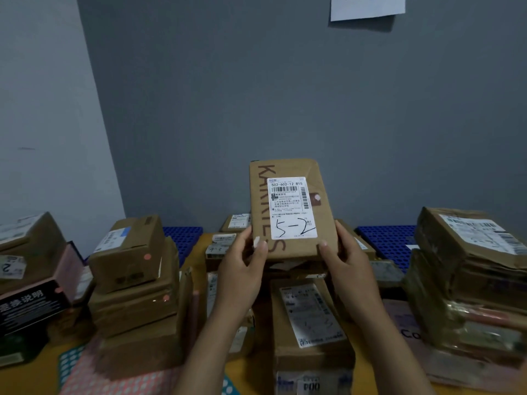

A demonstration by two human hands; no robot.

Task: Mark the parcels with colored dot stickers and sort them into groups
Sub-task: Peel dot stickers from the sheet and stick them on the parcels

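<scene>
1. Two hands hold one flat brown paper-wrapped parcel (291, 209) upright above the middle of the yellow table (25, 380). Its white label, handwritten "5-2", faces the camera.
2. The left hand (245, 260) grasps the parcel's lower left edge and the right hand (345, 260) its lower right edge. Each thumb lies on the front; the fingers behind are hidden.
3. The step in hand looks like reading the label to choose a group. A pale spot right of the label may be a dot, but it is too small to tell.
4. The stack of brown cardboard boxes (134, 280) on the left carries round pink dot stickers (147, 256). A stack of crumpled brown parcels (470, 266) stands on the right, and more parcels lie beneath the hands.
5. The next move probably needs one hand freed to peel a dot from the pink sticker sheet (114, 380) or the teal sticker sheet (68, 363) at the near left. The parcel then goes to its matching stack.
</scene>
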